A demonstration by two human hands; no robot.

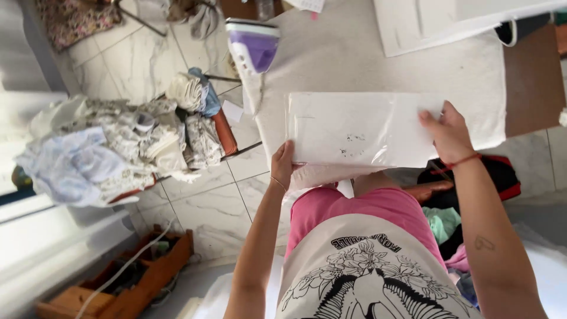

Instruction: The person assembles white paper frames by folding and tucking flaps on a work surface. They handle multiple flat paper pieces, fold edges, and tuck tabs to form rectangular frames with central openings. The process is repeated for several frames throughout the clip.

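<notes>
Over ironing board (378,65): both hands grip clear flat plastic package (360,139), purple-white iron (253,50) nr.

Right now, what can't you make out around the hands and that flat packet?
- Head view: the left hand fingers, hidden behind the clear plastic packet.
- The packet's white contents: glare hides detail.
- The iron: its soleplate faces away.
- The laundry pile on the chair: single items indistinct.
- The wooden crate: contents too dark.
</notes>
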